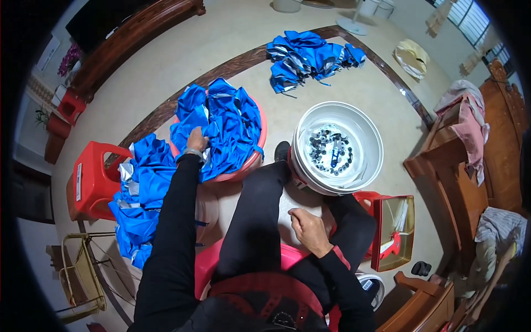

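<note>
My left hand [197, 140] reaches into a heap of shiny blue fabric pieces [233, 130] with silvery undersides. Its fingers are closed on the fabric at the heap's near left side. The heap fills and overhangs a pink basin [263, 124]. Over my lap, my right hand [311, 231] is curled closed; whatever its fingers may hold is too small or hidden to make out. Beyond that hand stands a white bucket [297, 145] with small round black parts [319, 149] and a slim blue item [334, 156] in its top.
More blue fabric [145, 188] lies left of my forearm, beside a red stool [95, 180]. Another blue pile [310, 58] rests on the floor ahead. At right are an open red box [378, 235] and wooden furniture [437, 160] draped with clothes.
</note>
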The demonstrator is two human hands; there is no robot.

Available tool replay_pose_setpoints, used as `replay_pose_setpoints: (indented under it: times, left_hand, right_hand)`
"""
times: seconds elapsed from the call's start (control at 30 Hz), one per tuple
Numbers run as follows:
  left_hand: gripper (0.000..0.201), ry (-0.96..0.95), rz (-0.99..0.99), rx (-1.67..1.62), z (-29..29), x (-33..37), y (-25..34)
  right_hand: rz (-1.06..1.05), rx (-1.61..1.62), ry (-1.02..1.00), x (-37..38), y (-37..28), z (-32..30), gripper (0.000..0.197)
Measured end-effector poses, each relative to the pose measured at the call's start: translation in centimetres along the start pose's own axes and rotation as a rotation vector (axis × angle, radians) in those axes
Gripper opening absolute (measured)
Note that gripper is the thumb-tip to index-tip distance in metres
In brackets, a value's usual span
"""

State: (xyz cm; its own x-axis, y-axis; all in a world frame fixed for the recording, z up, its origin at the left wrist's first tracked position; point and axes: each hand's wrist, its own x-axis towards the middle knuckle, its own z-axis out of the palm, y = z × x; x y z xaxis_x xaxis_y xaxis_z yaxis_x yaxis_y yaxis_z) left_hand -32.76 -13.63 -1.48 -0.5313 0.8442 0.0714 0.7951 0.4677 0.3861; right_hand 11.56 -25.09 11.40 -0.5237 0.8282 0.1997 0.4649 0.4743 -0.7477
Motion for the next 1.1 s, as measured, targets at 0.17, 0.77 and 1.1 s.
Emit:
replay_pose_setpoints:
  times: [0.17, 0.77, 1.1]
  left_hand:
    - [0.039, 0.08, 0.073, 0.0, -0.5, 1.7, -2.9]
    - [0.03, 0.274, 0.56, -1.239, -29.9, -2.1, 13.0]
    - [0.053, -0.143, 0.331, -1.641, -22.4, -14.6, 21.9]
  right_hand:
    - [0.052, -0.013, -0.048, -0.2, 0.8, 0.6, 0.009]
    - [-0.079, 0.055, 0.142, 4.3, -5.6, -5.6, 0.01]
    - [-0.403, -0.038, 0.31, 5.2, -8.5, -10.3, 0.01]
